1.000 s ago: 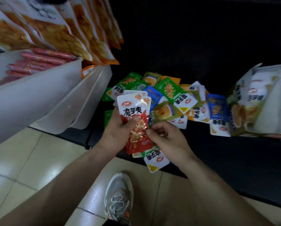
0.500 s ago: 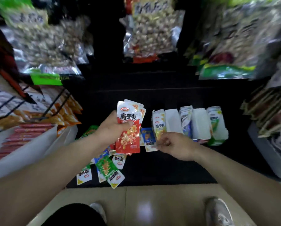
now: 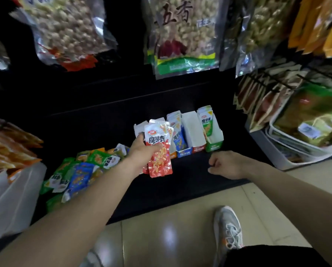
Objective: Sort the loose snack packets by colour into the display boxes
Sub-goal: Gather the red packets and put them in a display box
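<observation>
The black shelf [image 3: 180,185] fills the middle of the frame, with big peanut bags [image 3: 182,33] hanging along the top. A white bin [image 3: 10,197] sits at lower left, and just right of it lies the pile of loose packets [image 3: 80,174]. The display boxes [image 3: 192,132] stand in a row at centre. Your left hand [image 3: 144,153] grips a fan of red packets [image 3: 159,162] in front of the row's left end, hiding those boxes. Your right hand [image 3: 226,164], right of centre, has curled fingers and holds nothing.
</observation>
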Available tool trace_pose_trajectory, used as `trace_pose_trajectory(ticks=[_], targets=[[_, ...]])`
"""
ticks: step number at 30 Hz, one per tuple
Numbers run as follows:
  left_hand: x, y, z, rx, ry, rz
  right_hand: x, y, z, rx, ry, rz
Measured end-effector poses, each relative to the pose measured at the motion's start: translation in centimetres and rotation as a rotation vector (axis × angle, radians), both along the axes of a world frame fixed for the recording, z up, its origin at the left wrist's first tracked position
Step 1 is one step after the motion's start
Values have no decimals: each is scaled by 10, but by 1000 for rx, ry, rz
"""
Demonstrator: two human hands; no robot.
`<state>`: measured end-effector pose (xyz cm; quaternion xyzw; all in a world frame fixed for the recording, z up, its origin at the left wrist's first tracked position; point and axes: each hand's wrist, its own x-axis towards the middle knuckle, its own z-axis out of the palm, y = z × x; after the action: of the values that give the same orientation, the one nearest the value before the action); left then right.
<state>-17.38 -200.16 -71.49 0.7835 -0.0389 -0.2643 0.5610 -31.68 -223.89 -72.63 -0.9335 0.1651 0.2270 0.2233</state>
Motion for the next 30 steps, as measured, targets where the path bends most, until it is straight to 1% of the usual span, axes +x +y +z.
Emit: trace_pose_trajectory(ticks=[5,9,11,15,18,20,26,28,30], targets=[[12,-70,-45,-1,67,17,7,-24,-55,-10,-45,-58],[42,-124,-74,-18,102,52,26,-43,-94,56,-101,-177],[60,-149,-85,-21,72,81,38,-50,-108,65,-158,-220],[91,-191,-123,-41,26,90,62,-57,-124,42,-296,-225],[101,-213,-135,-41,-74,52,77,-58,-136,74,-361,-232],[107,-225,-141,6,-162,21,84,-57,-146,96,-383,-229],[110,-241,-157,82,-319,-33,88,-57,-172,99,-352,-185],[109,-243,-159,115,-352,-25,90,-58,-175,106,-362,-192],[107,-245,-160,166,-424,-48,92,-59,-176,121,-374,-195]])
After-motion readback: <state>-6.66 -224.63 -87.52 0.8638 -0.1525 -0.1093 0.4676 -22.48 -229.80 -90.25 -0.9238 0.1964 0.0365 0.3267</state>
